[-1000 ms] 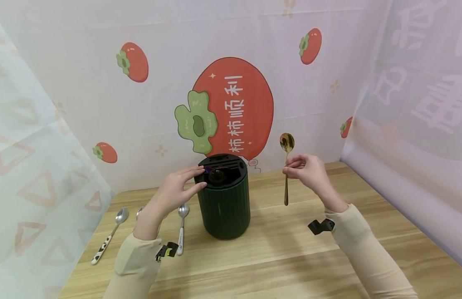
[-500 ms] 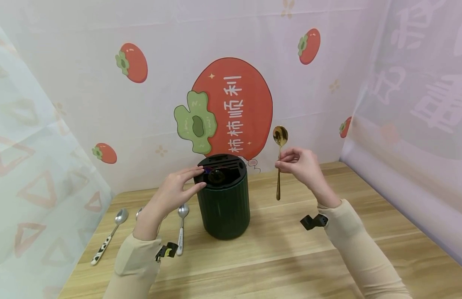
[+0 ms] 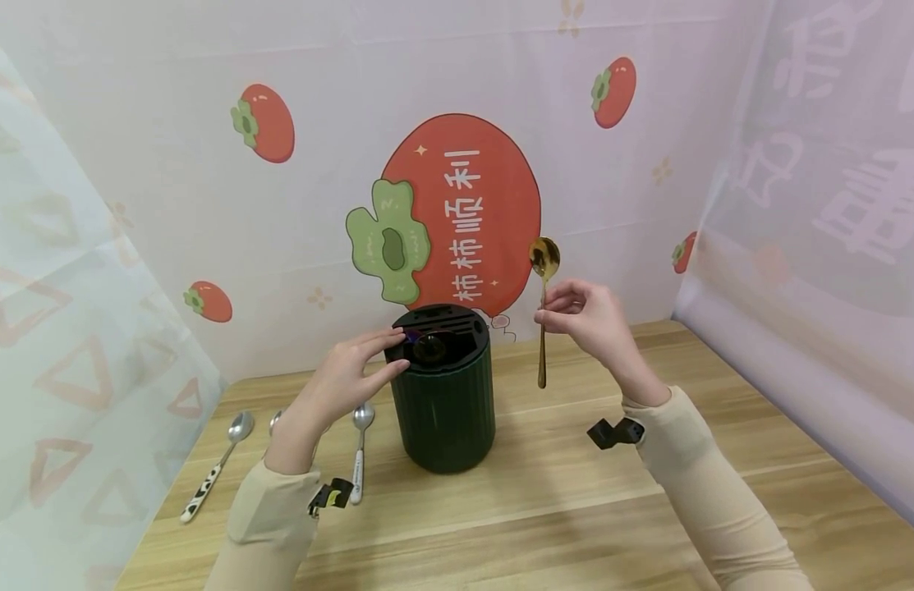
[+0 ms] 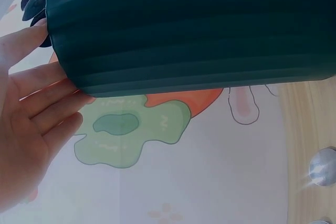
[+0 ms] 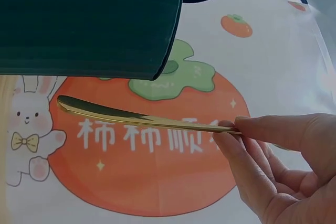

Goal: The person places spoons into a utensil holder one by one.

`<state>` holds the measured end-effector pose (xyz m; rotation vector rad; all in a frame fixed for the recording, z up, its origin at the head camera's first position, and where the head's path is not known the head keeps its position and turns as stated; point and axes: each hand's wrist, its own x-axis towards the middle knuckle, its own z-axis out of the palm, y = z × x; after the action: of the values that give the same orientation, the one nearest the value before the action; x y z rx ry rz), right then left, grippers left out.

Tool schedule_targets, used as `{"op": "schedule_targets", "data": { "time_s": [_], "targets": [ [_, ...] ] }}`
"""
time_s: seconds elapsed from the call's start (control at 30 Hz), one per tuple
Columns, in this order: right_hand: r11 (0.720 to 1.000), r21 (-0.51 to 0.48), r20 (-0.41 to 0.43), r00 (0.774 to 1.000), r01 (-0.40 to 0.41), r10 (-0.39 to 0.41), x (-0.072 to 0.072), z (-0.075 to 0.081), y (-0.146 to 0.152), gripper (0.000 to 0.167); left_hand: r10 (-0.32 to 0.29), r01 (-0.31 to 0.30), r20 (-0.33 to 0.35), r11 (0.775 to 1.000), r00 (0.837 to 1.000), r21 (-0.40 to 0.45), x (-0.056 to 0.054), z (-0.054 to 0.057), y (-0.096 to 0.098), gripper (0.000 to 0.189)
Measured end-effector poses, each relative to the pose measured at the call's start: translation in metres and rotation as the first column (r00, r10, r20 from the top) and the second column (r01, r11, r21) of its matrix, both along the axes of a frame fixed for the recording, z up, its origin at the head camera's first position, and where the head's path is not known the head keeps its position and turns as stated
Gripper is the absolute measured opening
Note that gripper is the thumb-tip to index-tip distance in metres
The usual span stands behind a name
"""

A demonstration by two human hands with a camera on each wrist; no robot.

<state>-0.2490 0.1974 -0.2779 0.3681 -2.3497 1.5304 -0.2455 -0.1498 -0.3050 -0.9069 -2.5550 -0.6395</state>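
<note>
A ribbed dark green utensil holder (image 3: 445,423) with a black slotted top stands upright on the table. My left hand (image 3: 342,373) rests on its left rim, fingers nearly straight; in the left wrist view the left hand (image 4: 31,114) has its fingertips right at the rim. A dark rounded spoon bowl (image 3: 429,349) shows in the holder's opening. Right of the holder, my right hand (image 3: 590,324) pinches a gold spoon (image 3: 544,258) by the handle, bowl up and handle end hanging down. In the right wrist view the gold handle (image 5: 131,119) extends from thumb and fingertips.
Left of the holder lie a metal spoon with a cow-patterned handle (image 3: 201,494) and a white-handled metal spoon (image 3: 357,472). Between them another spoon (image 3: 275,419) is mostly hidden by my left arm. A persimmon-print cloth (image 3: 316,222) hangs behind the wooden table (image 3: 501,525).
My right hand has moved left and slightly up with the gold spoon, closer to the holder. The left hand and the holder have stayed in place.
</note>
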Motion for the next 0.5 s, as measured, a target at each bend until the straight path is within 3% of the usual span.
{"op": "schedule_targets", "data": {
  "time_s": [0.5],
  "targets": [
    [0.999,0.034,-0.043,0.999,0.018,-0.016,-0.001,0.013,-0.012,0.028,-0.005,0.005,-0.010,1.000,1.000,-0.001,0.000,0.001,0.000,0.046]
  ]
}}
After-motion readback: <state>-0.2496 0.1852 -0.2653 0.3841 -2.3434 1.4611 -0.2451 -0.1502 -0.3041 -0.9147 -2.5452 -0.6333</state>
